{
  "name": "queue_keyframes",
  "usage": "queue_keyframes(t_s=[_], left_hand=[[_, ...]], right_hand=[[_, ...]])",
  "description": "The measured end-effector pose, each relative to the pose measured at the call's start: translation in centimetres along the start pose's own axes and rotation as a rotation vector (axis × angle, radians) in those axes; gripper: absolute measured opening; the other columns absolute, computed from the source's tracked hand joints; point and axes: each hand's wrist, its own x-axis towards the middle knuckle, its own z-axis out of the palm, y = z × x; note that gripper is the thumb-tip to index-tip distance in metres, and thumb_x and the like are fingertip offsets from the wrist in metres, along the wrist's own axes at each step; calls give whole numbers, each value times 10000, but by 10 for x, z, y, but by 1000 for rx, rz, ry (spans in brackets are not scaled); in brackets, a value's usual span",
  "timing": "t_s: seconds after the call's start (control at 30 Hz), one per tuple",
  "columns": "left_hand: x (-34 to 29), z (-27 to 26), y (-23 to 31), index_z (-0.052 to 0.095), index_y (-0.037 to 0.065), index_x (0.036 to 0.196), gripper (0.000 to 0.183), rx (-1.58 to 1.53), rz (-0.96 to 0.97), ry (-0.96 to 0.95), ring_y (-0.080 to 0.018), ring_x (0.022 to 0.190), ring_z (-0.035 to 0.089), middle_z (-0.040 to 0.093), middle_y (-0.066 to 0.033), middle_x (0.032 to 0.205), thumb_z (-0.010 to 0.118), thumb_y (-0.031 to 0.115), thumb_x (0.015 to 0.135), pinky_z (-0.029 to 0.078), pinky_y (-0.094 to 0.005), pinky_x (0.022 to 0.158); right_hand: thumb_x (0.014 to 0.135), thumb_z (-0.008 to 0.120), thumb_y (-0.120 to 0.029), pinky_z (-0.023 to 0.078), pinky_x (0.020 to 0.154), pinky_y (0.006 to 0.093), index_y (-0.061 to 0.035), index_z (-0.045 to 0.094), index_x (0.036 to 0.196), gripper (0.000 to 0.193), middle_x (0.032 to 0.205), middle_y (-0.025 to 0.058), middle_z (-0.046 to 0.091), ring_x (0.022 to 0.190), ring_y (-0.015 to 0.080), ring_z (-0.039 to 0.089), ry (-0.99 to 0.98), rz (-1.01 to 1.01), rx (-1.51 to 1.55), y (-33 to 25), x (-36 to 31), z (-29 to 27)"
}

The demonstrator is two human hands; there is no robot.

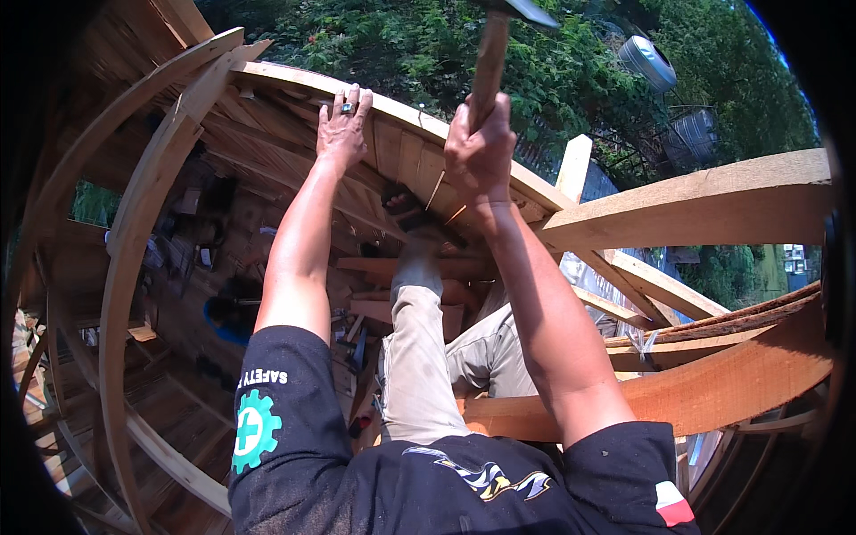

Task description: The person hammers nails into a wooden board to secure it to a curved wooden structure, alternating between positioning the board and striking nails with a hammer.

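Note:
My left hand (pixel 345 134) lies on the pale top edge of a curved timber plank (pixel 392 107), fingers stretched apart over it, a ring on one finger. To its right, my right hand (pixel 480 147) is wrapped round the wooden handle of a hammer (pixel 490 58), raised above the plank. The hammer's dark metal head is partly cut off by the upper rim. A small speck on the plank's edge between my hands is too small to make out. Below the plank edge, boards slope down toward my sandalled foot (pixel 403 203).
Curved timber ribs (pixel 147 214) rise at the left over a shaded wooden interior holding scattered things. A thick beam (pixel 687 201) projects at the right, with a broad curved plank (pixel 660 397) beside my legs. Foliage and a metal drum (pixel 648 62) lie beyond the structure.

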Motion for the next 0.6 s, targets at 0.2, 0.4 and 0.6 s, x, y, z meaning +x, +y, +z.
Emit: queue_keyframes(t_s=[0.2, 0.4, 0.6], left_hand=[[-9, 3, -17, 177, 217, 1551, 967, 9, -36, -15, -327, 1486, 174, 156, -73, 1623, 693, 145, 737, 243, -541, 1164], [-1, 1, -3, 185, 209, 1549, 982, 5, -17, 42, -341, 1478, 188, 173, -88, 1615, 683, 114, 708, 240, -529, 1164], [9, -11, -11, 184, 220, 1549, 935, -9, -56, 21, -332, 1481, 187, 172, -80, 1616, 668, 128, 755, 238, -540, 1162]], right_hand=[[908, 577, -150, 500, 611, 321, 25, 580, 1035, 216, 757, 105, 614, 626, 190, 607, -140, 140, -6, -74, 27, -39], [938, 514, -114, 497, 605, 312, -13, 548, 1074, 173, 775, 123, 605, 680, 215, 591, 251, -463, 329, -91, 73, -73], [895, 516, -135, 532, 840, 431, 44, 502, 1275, 420, 998, 276, 657, 1010, 385, 652, -371, 289, -282, -41, -7, 3]])
